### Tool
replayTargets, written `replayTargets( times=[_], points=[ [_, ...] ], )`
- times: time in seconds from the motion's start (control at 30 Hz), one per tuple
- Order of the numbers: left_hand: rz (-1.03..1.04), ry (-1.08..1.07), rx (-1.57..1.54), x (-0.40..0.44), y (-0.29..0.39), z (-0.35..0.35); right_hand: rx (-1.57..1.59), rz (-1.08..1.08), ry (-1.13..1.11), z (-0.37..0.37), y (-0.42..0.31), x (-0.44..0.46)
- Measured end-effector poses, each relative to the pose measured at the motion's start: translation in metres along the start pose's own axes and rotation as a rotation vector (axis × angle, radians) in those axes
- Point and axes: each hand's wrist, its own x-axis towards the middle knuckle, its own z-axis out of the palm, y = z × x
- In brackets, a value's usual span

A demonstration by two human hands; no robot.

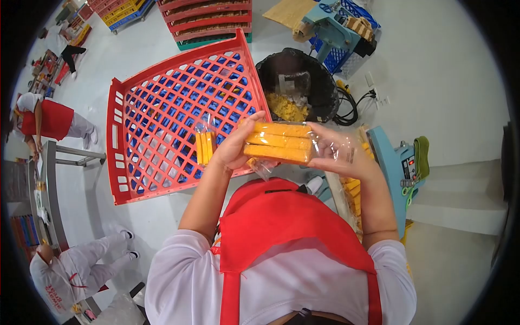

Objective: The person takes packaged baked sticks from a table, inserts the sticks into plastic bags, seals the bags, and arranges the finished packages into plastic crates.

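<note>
Between my two hands is a clear plastic bag of yellow cake bars [280,143], held level in front of my red apron. My left hand [236,145] grips its left end, with the fingers partly hidden behind it. At the other end, my right hand [337,153] pinches the bag, and loose clear film shows around the fingers. A second bag of yellow bars [205,146] lies in the red lattice crate [115,146], just left of my left hand. Below the held bag, another piece of clear wrap [264,168] is partly visible.
A black-lined bin [325,92] with yellow scraps stands ahead. To the right is a turquoise machine [387,157] beside more yellow bars [353,192]. Another turquoise machine [330,32] and stacked crates [208,19] are farther off. Two co-workers [51,119] [81,268] are at left.
</note>
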Motion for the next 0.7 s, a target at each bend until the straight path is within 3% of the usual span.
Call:
replayTargets(
  times=[0.1, 0.2, 0.27, 0.3, 0.37, 0.4, 0.43, 0.47, 0.5, 0.57, 0.6, 0.63, 0.7],
  points=[
    [0.017, 0.010, 0.128, 0.001, 0.001, 0.001, 0.078, -0.008, 0.006, -0.009, -0.006, 0.000],
    [0.024, 0.008, -0.084, 0.007, -0.001, -0.013, 0.081, -0.045, -0.003, -0.024, -0.008, 0.003],
    [0.090, 0.034, -0.186, 0.008, -0.003, -0.025, 0.442, 0.015, 0.230, -0.031, -0.023, 0.006],
    [0.097, 0.027, -0.193, 0.007, -0.001, -0.022, 0.459, -0.027, 0.200, -0.030, -0.027, 0.013],
    [0.111, 0.023, -0.193, 0.008, -0.001, -0.017, -0.032, -0.340, 0.167, -0.030, -0.036, 0.018],
    [0.079, 0.033, -0.135, 0.010, -0.001, -0.013, -0.089, -0.210, 0.153, -0.031, -0.055, 0.021],
    [0.041, 0.042, -0.080, 0.014, -0.003, -0.009, -0.083, -0.220, 0.155, -0.033, -0.058, 0.025],
    [0.026, 0.136, 0.115, 0.026, -0.009, -0.025, -0.196, -0.320, 0.223, -0.036, -0.060, 0.030],
    [0.035, 0.137, 0.121, 0.022, -0.006, -0.017, -0.312, -0.423, 0.291, -0.038, -0.062, 0.034],
    [0.199, -0.103, 0.831, 0.018, 0.006, 0.000, -0.313, -0.438, 0.301, -0.043, -0.064, 0.042],
    [0.295, -0.206, 1.116, 0.018, 0.007, 0.011, -0.392, -0.487, 0.191, -0.045, -0.062, 0.045],
    [0.296, -0.197, 1.118, 0.017, 0.008, 0.023, -0.470, -0.530, 0.077, -0.045, -0.061, 0.047],
    [0.409, -0.296, 1.496, 0.020, 0.009, 0.047, -0.471, -0.541, 0.023, -0.048, -0.069, 0.049]
  ],
)
